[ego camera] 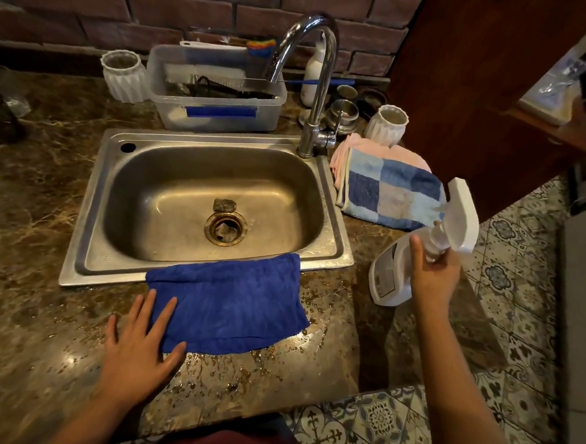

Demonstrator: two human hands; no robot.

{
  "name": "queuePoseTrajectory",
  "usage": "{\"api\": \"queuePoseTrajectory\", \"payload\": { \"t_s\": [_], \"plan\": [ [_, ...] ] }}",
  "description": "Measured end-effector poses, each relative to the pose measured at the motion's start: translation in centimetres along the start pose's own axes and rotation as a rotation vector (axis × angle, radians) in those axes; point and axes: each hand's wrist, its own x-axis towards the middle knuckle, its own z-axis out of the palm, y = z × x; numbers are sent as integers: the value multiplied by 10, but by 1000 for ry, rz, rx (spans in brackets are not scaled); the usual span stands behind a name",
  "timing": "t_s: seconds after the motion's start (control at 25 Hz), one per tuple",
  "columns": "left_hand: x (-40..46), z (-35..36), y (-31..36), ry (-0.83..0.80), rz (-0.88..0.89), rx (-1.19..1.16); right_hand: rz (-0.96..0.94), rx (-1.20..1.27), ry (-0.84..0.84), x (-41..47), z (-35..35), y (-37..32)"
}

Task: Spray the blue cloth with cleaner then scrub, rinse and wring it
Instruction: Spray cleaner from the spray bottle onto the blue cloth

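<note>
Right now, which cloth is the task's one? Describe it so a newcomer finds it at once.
Start at the steel sink. The blue cloth lies on the wet counter, draped over the sink's front rim, with the left hand pressing its corner. It is plain deep blue, unlike the checked towel on the pink cloth by the faucet.

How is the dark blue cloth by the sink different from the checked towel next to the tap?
The blue cloth is one solid colour; the checked towel has blue, pale and grey squares. The cloth lies spread flat, its far edge over the sink rim; the towel is folded, on a pink cloth. Both rest on the counter.
</note>
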Motion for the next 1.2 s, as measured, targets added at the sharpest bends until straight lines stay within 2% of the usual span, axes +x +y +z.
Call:
{"api": "queuePoseTrajectory", "payload": {
  "t_s": [0.28,0.4,0.48,0.56,0.6,0.68,0.76,0.84,0.92,1.0,1.08,1.2],
  "plan": [
    [0,1,-2,-6,4,-12,-87,136,-141,1,24,-23],
    [1,2,-3,-5,9,-9,-25,137,-244,-8,35,-26],
    [1,3,-5,-6,13,-10,-39,-5,-396,-10,35,-29],
    [1,3,-6,-4,17,-12,-184,-152,-494,-12,35,-33],
    [1,4,-7,-2,17,-14,-239,-150,-479,-15,37,-35],
    [1,5,-6,-5,15,-16,-217,-28,-417,-19,44,-44],
    [1,5,-6,-12,14,-5,-204,-41,-441,-24,54,-53],
    [1,5,-7,-11,17,2,-268,-187,-548,-34,63,-61],
    [1,6,-8,-9,19,3,-277,-177,-711,-50,72,-72],
    [1,8,-9,0,28,0,-179,-177,-926,-72,80,-77],
    [2,10,-11,8,29,-4,72,-200,-1084,-97,89,-69],
    [2,11,-10,32,31,-11,329,-277,-1148,-129,100,-42]
  ]
}}
